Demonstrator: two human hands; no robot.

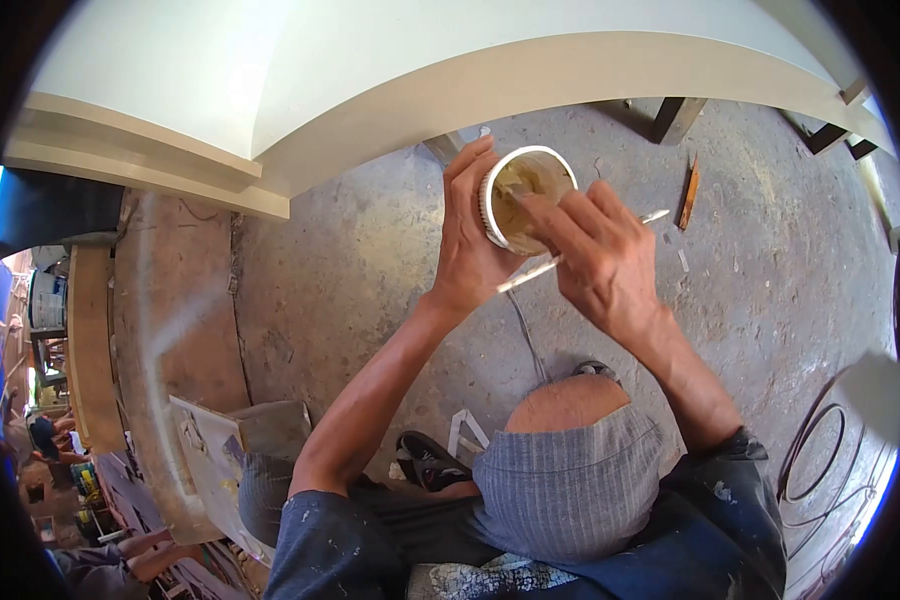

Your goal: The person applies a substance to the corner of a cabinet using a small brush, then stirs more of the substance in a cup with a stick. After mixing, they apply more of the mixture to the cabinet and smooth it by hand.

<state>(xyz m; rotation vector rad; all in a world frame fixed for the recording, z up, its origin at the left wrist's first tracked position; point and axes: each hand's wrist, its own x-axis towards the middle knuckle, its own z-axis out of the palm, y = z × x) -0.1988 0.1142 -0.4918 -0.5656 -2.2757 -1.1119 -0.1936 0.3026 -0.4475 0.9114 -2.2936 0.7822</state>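
Note:
My left hand (462, 235) is wrapped round the side of a white tub (487, 208), tilted so its mouth faces me. Yellowish-brown paste (523, 190) coats the inside of the tub. My right hand (600, 255) is at the tub's mouth, with its index finger reaching over the rim towards the paste. A thin whitish strip (530, 274) passes beneath the right hand's closed fingers and sticks out on both sides. Whether the fingertips hold anything else inside the tub is hidden.
A cream-coloured frame edge (530, 80) curves across the top, close beyond my hands. A reddish-brown wood splinter (689, 192) lies on the stained concrete floor (770, 270). Cables (815, 440) coil at the right. A paint-marked box (220, 455) stands left; another person's arm (160, 555) shows lower left.

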